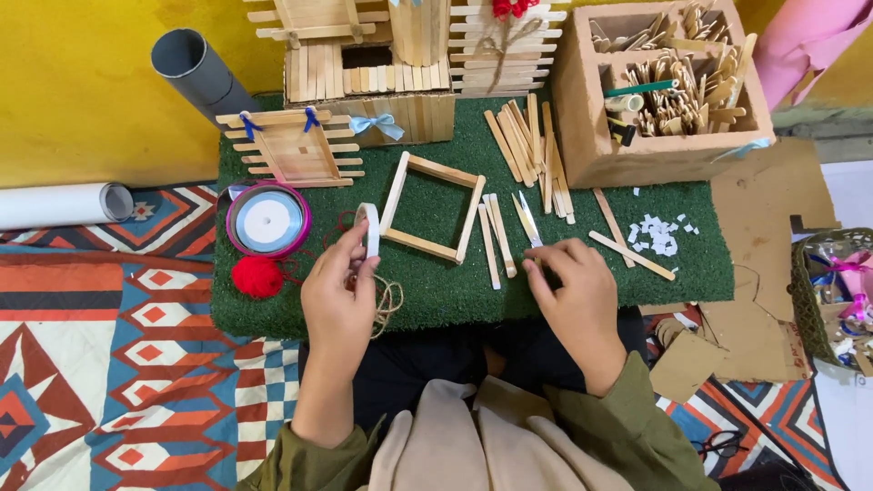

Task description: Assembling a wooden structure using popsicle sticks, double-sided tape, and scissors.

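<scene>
Overhead view of a craft bench covered by a green turf mat (582, 282). The left hand (338, 295) holds a small white tape roll (368, 227) upright, fingers closed around its near edge, just left of a square frame of wooden sticks (433, 207) lying flat near the mat's centre. The right hand (575, 295) rests palm down on the mat, its fingertips (536, 264) drawn together at the near end of a small pair of scissors (526, 218); whether they grip it cannot be told. Loose wooden sticks (496, 241) lie between frame and scissors. At far left of the mat sit a ribbon spool (267, 219) and a red yarn ball (257, 276). A cardboard box (627, 159) of wooden pieces stands at far right, with white paper scraps (657, 235) near it.
</scene>
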